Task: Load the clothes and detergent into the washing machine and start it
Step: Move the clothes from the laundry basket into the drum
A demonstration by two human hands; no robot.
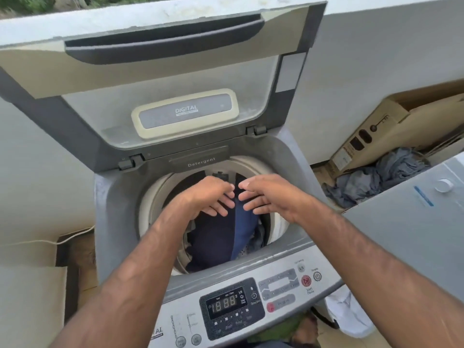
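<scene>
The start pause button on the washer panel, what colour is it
Red, with a white play-pause symbol: the start/pause button, clearest in the head view.

Washing machine [120,202] matt grey plastic body, lid [100,71] dusty translucent plastic, control panel [233,307] glossy dark plastic; clothes [221,237] soft dark cloth; cardboard box [381,136] matt brown paper; grey rag [371,179] crumpled cloth.

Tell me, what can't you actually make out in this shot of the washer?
All in the head view:
- Bottom of the drum: buried under dark clothes, with the left hand and right hand above.
- Small button labels on the control panel: too blurred to read.
- Detergent drawer: shut, so its contents are hidden.
- Grey cloth beside the machine: partly behind a lid's edge.
</scene>
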